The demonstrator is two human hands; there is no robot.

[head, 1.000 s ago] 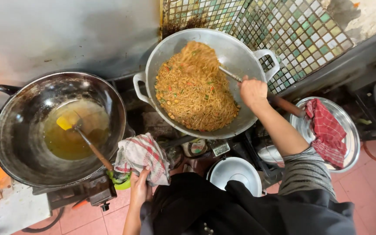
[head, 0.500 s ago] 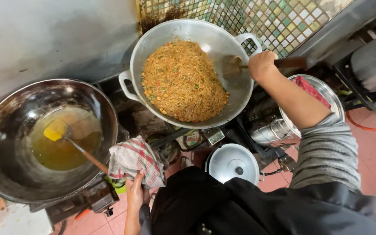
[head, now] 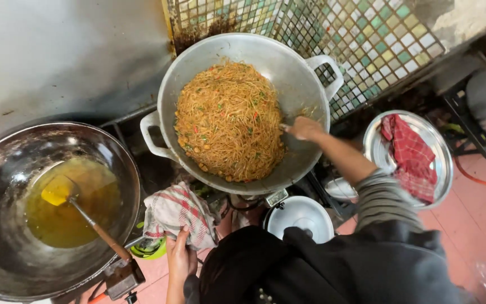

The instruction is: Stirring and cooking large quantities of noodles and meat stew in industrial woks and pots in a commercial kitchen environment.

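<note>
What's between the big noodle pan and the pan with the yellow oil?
In the head view, a checked cloth under the left hand lies between the noodle pan and the oil pan.

Orange-brown noodles (head: 229, 121) flecked with red and green fill a silver-grey wok (head: 302, 79). A dark wok (head: 7, 169) holds yellow oil (head: 63, 211). One cloth (head: 178, 211) is white with red-green checks, another cloth (head: 414, 155) red-checked. Wall tiles (head: 367, 34) mix green, yellow, white.

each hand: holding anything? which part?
Right hand grips the handle end of a utensil working the orange fried noodles in the round grey metal wok. Left hand clutches the lower edge of the red-and-white checked cloth.
</note>
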